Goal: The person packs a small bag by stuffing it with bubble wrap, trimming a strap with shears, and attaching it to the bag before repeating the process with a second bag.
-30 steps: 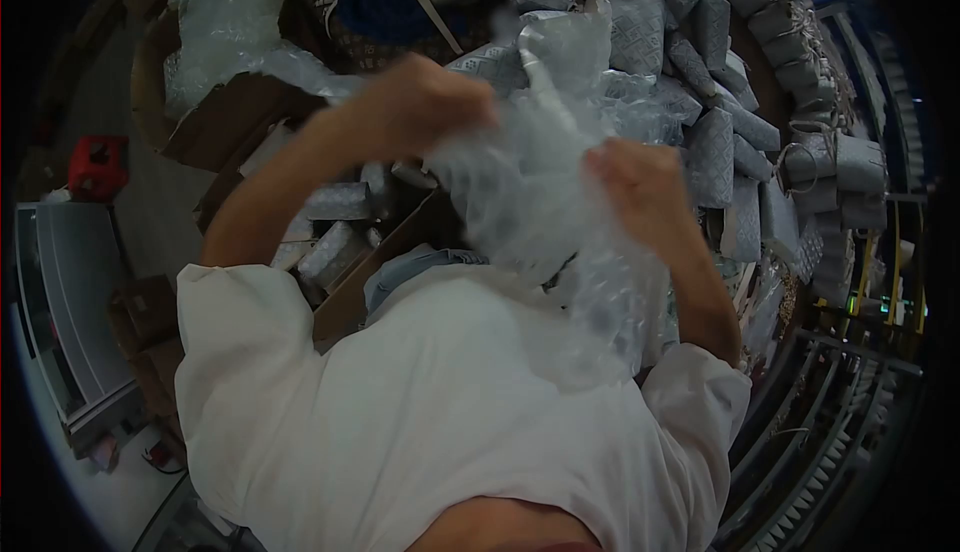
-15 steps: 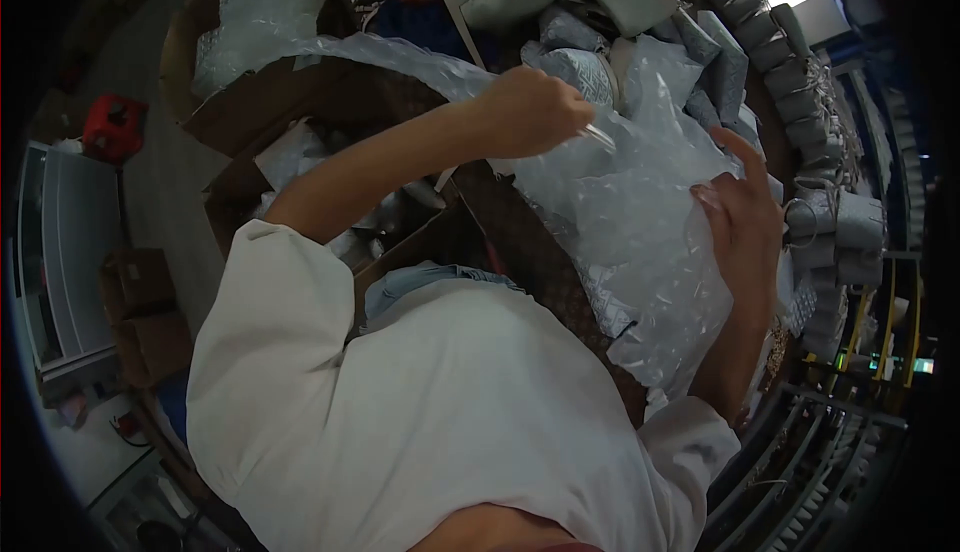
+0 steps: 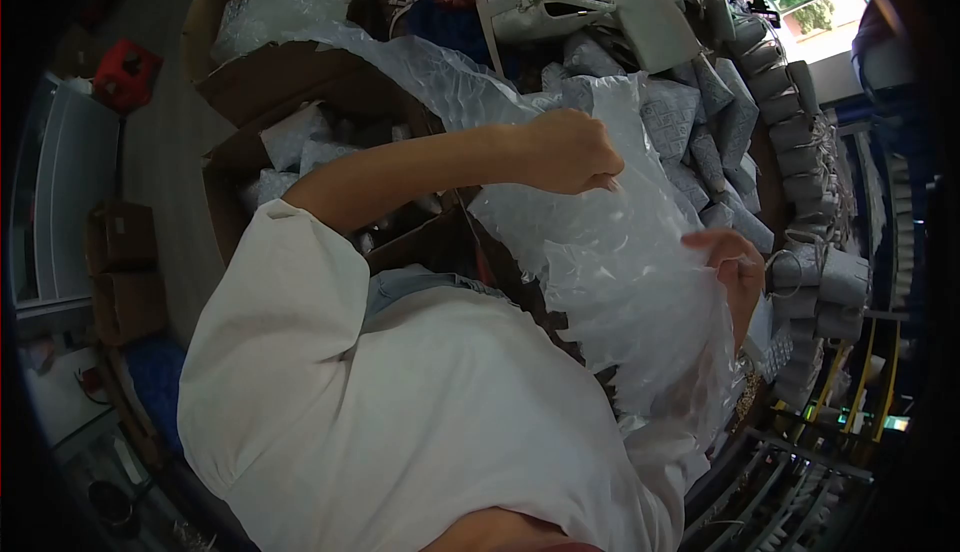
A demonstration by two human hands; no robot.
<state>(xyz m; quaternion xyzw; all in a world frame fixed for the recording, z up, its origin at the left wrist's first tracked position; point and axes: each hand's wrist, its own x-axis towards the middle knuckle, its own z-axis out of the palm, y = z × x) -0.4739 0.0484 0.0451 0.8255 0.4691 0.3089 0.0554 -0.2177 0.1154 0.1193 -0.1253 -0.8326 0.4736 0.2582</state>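
Observation:
A wide, crumpled clear plastic sheet (image 3: 620,252) spreads in front of my body and trails up to the left. My left hand (image 3: 575,152) is a closed fist above the sheet's upper part; what its fingers pinch is hidden. At the sheet's right side is my right hand (image 3: 735,257), its index finger stretched left and its other fingers curled at the plastic. Part of the sheet hangs over my right forearm. Beyond the sheet lie several grey-white patterned bundles (image 3: 670,117), heaped together.
Pale handbags (image 3: 550,12) are piled at the back. An open cardboard box (image 3: 225,192) with wrapped pieces stands left of centre. Rows of grey-white bags (image 3: 800,152) line the right side, above metal racks (image 3: 800,472). A red container (image 3: 127,74) is on the far left.
My left hand has moved slightly right and down; the thin shiny piece at its fingers no longer shows. My right hand has dropped lower, and plastic now covers its forearm.

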